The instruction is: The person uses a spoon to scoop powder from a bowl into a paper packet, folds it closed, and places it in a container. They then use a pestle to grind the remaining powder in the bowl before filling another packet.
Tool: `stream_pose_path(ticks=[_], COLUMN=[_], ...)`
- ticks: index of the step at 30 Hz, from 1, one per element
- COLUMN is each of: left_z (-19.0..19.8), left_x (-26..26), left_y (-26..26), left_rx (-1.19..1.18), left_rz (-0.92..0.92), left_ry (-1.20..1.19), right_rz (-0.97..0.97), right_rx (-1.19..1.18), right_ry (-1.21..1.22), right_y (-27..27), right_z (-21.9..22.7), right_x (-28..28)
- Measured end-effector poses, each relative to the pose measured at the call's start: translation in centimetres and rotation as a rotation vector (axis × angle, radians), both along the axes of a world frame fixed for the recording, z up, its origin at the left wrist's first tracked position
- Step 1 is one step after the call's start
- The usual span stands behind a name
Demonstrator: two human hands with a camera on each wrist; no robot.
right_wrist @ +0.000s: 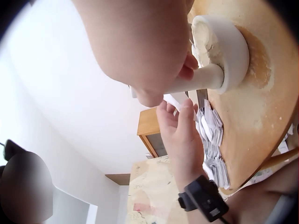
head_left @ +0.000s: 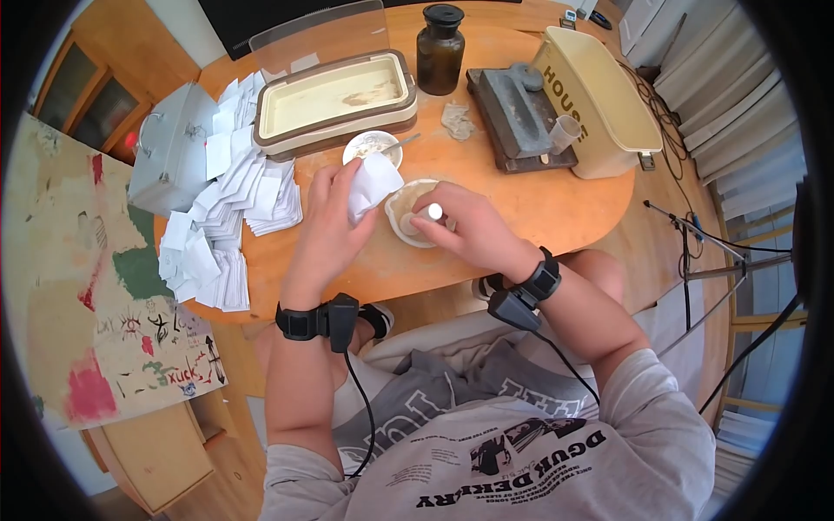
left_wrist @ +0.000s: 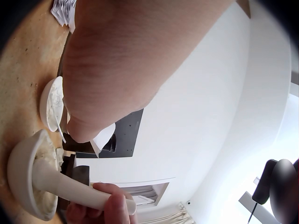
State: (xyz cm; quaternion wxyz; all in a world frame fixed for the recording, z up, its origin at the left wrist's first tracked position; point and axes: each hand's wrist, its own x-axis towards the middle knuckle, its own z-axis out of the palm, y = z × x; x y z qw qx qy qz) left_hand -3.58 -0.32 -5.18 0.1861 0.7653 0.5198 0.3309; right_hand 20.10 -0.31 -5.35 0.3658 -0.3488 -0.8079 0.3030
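My right hand (head_left: 476, 230) grips a white pestle (left_wrist: 72, 190), its rounded top poking out above the fingers. The pestle's lower end stands tilted in a white mortar (right_wrist: 237, 53), where pale powder (right_wrist: 203, 43) is caked along the inside. Just left of the mortar, my left hand (head_left: 333, 211) holds a folded piece of white paper (head_left: 375, 182) between thumb and fingers. Behind the paper sits a small white bowl (left_wrist: 45, 105) containing whitish powder and a spoon (head_left: 407, 139). In the left wrist view, the left hand's fingers are mostly hidden behind its palm.
Stacks of folded white papers (head_left: 230, 195) cover the table's left side beside a silver case (head_left: 174, 148). A cream tray (head_left: 334, 130), a dark jar (head_left: 440, 56), a grey stone block (head_left: 512, 113), a small cup (head_left: 565, 133) and a cream bin (head_left: 608, 95) stand farther back.
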Motion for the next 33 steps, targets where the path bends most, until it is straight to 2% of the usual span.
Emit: stream_pose_path(ticks=[2,9,11,27,33], left_z=[0.1,0.2,0.2,0.1,-0.1], left_x=[-0.2,-0.4,-0.5,-0.8,-0.7], left_y=[0.0,0.0,-0.1,0.3,0.3], left_rx=[0.01,0.013,0.015,0.018,0.045], left_rz=[0.0,0.011,0.016,0.032,0.018], left_ry=[-0.006,0.003,-0.023,-0.016,-0.002], right_rz=[-0.056,-0.055,-0.104,-0.073,-0.07], right_rx=[0.0,0.055,-0.004,0.035,-0.066], right_ry=[0.019,0.049,0.059,-0.036,-0.033], right_y=[0.3,1.3,1.3,0.9,0.0], right_z=[0.4,-0.1,0.0,0.4,1.0], right_x=[-0.3,-1.1,-1.1,-0.8,-0.7])
